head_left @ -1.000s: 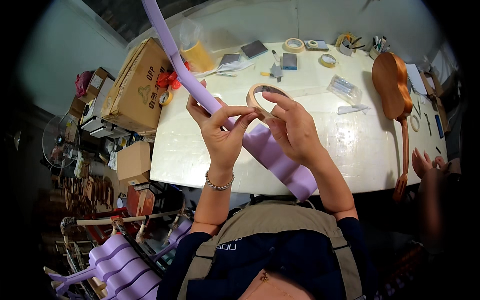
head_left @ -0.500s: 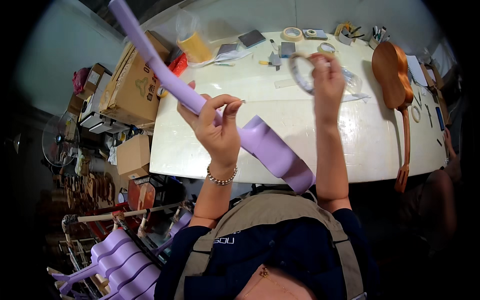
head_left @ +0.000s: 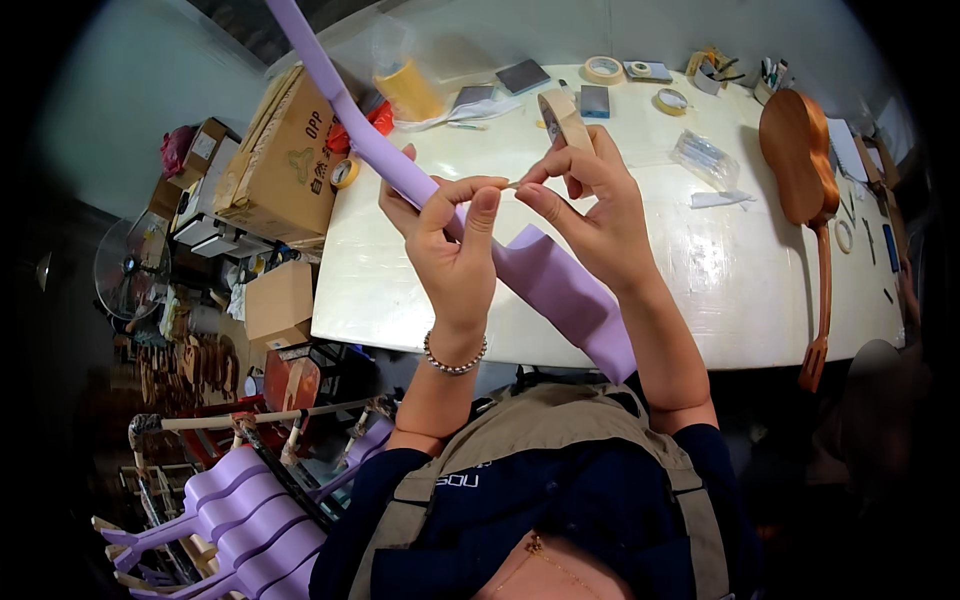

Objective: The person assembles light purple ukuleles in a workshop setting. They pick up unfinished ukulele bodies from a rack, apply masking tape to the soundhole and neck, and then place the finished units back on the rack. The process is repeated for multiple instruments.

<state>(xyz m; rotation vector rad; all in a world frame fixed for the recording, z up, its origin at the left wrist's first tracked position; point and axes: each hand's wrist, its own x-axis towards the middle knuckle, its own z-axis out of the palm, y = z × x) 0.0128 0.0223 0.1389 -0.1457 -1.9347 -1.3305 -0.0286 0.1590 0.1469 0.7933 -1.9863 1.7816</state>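
Observation:
A purple ukulele (head_left: 565, 290) slants in front of me, its neck to the upper left and its body low by my apron. Around the neck is my left hand (head_left: 452, 235), whose thumb and forefinger also pinch one end of a small pale strip (head_left: 512, 185). My right hand (head_left: 598, 205) carries a roll of masking tape (head_left: 568, 122) on its fingers. Its thumb and forefinger tips meet the strip's other end, so the two hands almost touch. Whether the strip is tape is too small to tell.
A brown wooden ukulele (head_left: 792, 160) lies at the table's right. Tape rolls (head_left: 603, 70), sanding blocks (head_left: 595, 100) and a plastic bag (head_left: 707, 160) lie farther back. Left of the white table (head_left: 400, 300) stand a cardboard box (head_left: 290, 165), a fan (head_left: 132, 265) and a rack of purple ukuleles (head_left: 250, 510).
My right hand has come left with the tape roll and now meets my left hand's fingertips at the small strip. The left hand keeps hold of the purple ukulele.

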